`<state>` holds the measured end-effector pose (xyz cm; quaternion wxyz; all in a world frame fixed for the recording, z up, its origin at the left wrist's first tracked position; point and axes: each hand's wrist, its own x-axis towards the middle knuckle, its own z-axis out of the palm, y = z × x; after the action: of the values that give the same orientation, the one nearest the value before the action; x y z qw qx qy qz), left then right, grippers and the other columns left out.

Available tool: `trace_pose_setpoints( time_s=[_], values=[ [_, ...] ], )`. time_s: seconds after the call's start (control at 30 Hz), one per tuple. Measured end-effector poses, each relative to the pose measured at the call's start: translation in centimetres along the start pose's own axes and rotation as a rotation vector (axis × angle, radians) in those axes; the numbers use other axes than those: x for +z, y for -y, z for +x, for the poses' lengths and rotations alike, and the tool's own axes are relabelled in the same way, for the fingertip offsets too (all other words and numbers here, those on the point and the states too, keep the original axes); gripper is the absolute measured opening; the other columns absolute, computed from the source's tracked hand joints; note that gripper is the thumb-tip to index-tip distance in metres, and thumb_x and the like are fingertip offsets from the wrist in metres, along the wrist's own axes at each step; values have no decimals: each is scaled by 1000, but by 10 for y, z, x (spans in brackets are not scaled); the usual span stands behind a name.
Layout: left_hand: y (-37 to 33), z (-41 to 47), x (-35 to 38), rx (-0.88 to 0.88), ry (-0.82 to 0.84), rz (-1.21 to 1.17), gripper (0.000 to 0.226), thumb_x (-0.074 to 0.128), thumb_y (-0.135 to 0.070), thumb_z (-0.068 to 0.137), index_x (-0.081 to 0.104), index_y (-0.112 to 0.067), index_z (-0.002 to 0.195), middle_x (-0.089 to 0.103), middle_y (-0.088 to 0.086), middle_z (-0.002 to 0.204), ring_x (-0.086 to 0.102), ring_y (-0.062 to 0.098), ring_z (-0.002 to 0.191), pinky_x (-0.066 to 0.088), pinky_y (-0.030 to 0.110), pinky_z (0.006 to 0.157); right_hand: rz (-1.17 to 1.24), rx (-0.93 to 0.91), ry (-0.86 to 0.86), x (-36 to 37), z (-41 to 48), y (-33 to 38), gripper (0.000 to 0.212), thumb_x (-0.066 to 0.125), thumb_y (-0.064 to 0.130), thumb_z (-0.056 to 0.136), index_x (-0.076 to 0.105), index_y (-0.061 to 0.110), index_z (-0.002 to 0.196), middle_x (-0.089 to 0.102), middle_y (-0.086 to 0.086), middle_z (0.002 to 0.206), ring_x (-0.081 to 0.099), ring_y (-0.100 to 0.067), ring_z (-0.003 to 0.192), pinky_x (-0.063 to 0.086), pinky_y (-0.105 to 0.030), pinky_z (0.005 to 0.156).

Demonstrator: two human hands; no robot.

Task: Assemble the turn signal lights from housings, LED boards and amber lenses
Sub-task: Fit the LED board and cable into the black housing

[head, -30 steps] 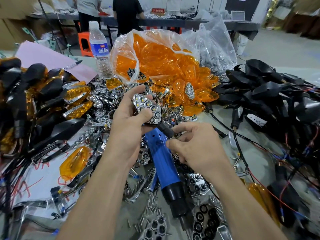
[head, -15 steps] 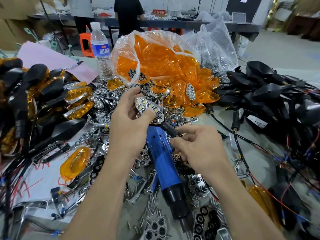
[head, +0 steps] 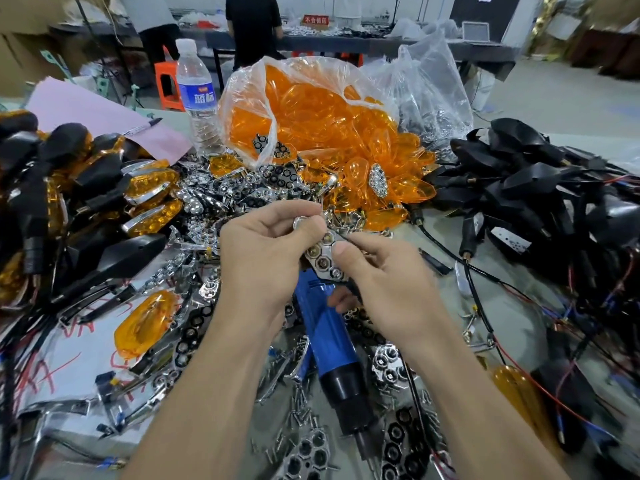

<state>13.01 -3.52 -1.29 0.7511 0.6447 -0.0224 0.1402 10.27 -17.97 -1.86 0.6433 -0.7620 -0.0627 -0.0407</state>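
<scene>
Roughly at the middle of the view, both hands hold one chrome LED board (head: 323, 259) with six-sided cells just above the bench (head: 446, 299). The left hand (head: 266, 261) has its fingers (head: 277, 216) curled, pinching the board's upper end against the thumb. The right hand (head: 388, 289) pinches the board's right edge between thumb and forefinger; its other fingers are curled underneath, and I cannot tell whether they touch anything. The board is tilted, its lower end pointing down toward a blue power screwdriver (head: 327, 337) that lies on the bench directly beneath the hands, black tip toward the camera.

Around the screwdriver lie loose screws (head: 298, 407) and more chrome boards (head: 388, 368). Behind the hands an open clear bag (head: 249, 98) spills amber lenses (head: 322, 112) onto the bench, and one chrome board (head: 378, 181) rests on top of the spilled lenses. A water bottle (head: 195, 88) stands just left of the bag, beside a pink sheet (head: 90, 112) with a pen (head: 142, 127) on it. Black housings (head: 519, 181) with wires are heaped on the right; finished lights (head: 149, 188) with amber fronts are piled on the left. A single amber lens (head: 145, 325) lies near the left forearm.
</scene>
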Motion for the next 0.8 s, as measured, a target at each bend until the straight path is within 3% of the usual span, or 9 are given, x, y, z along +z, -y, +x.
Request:
trace_pose_setpoints(
  time_s=[0.1, 0.2, 0.27, 0.4, 0.53, 0.63, 0.7, 0.77, 0.8],
  values=[
    [2, -2, 3, -27, 6, -14, 27, 81, 0, 83, 83, -26, 75, 81, 0, 86, 75, 8, 78, 53, 17, 64, 9, 28, -45, -1, 1, -6, 15, 67, 27, 100, 78, 21, 92, 67, 3, 64, 66, -23, 53, 56, -44, 58],
    [2, -1, 3, -125, 36, -5, 8, 79, -24, 86, 84, -31, 86, 81, -2, 100, 74, 17, 97, 58, 33, 79, 100, 67, -73, 0, 1, -8, 13, 69, 23, 99, 81, 26, 92, 68, -4, 65, 60, -22, 51, 50, -36, 52],
    [0, 1, -2, -189, 81, 36, 17, 70, -36, 95, 84, -27, 92, 79, 1, 107, 72, 20, 95, 60, 31, 69, 154, 79, -65, 0, 1, -8, 15, 69, 20, 99, 82, 26, 96, 71, -11, 70, 59, -22, 52, 48, -32, 50],
    [-3, 2, -4, -171, 113, 22, 25, 63, -14, 100, 84, -16, 86, 79, 14, 97, 72, 24, 76, 62, 35, 59, 192, 112, -78, -3, 2, -9, 12, 71, 16, 97, 83, 21, 97, 73, -4, 72, 59, -22, 51, 46, -25, 46],
    [3, -1, 3, -87, 20, 57, 37, 66, -2, 97, 83, -22, 70, 75, -3, 70, 66, 7, 59, 54, 22, 51, 123, 112, -84, -3, 2, -14, 9, 74, 26, 93, 82, 25, 94, 70, -1, 70, 63, -22, 51, 49, -29, 51],
    [5, 0, 5, -57, 3, 153, 33, 70, -10, 96, 84, -30, 74, 79, -7, 79, 67, 6, 72, 55, 32, 65, 25, 99, -50, -2, 2, -13, 17, 67, 40, 91, 79, 29, 88, 63, -4, 65, 65, -21, 49, 47, -32, 50],
    [8, -1, 7, -63, 12, 169, 21, 70, -21, 97, 84, -31, 84, 80, -8, 89, 70, 6, 82, 55, 36, 74, 47, 90, -76, 1, 2, -11, 19, 65, 39, 93, 78, 27, 87, 63, -8, 66, 63, -22, 47, 45, -32, 48],
    [8, -5, 10, -130, 105, 150, 19, 68, -39, 96, 82, -27, 95, 77, -2, 90, 69, 20, 78, 56, 46, 69, 136, 83, -129, 1, 3, -10, 21, 65, 33, 98, 79, 22, 87, 64, -17, 66, 60, -26, 47, 44, -32, 47],
    [8, -7, 12, -165, 170, 137, 27, 67, -45, 94, 80, -21, 96, 73, 9, 86, 66, 29, 70, 55, 54, 65, 167, 77, -138, 1, 3, -9, 22, 65, 30, 100, 79, 19, 87, 65, -24, 69, 59, -28, 47, 44, -33, 46]
  ],
)
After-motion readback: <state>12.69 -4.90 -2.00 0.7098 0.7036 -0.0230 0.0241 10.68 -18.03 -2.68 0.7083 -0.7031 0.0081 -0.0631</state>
